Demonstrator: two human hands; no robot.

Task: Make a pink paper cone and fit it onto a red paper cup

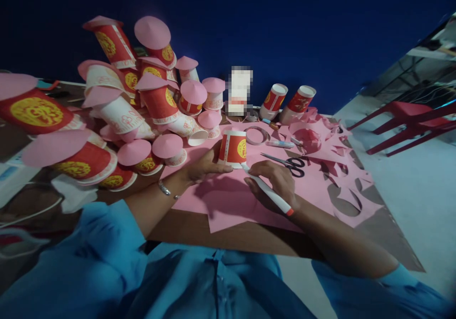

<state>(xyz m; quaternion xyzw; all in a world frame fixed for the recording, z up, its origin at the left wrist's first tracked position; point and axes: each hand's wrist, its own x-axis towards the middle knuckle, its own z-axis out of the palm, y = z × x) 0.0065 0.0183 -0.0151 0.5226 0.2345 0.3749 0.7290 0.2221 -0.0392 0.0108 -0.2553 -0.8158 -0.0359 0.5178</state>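
A red paper cup (231, 149) with a yellow emblem and a white strip is gripped by my left hand (206, 167), its thumb lying along the lower rim. My right hand (276, 179) is closed round a white marker pen (267, 191) with an orange-red end. The pen's tip meets the cup's lower white edge, or comes very close to it. Black-handled scissors (290, 163) lie just beyond my right hand. Both hands are above pink paper sheets (228, 210) spread on the brown table (178, 229).
Several cups with pink cone tops (117, 115) are piled at the left. Two more cups (274, 100) stand at the back. A tape roll (258, 136) and a clear tube (280, 144) lie beyond my hands. Pink cut-offs (331, 138) cover the right; a red chair (409, 119) stands beyond.
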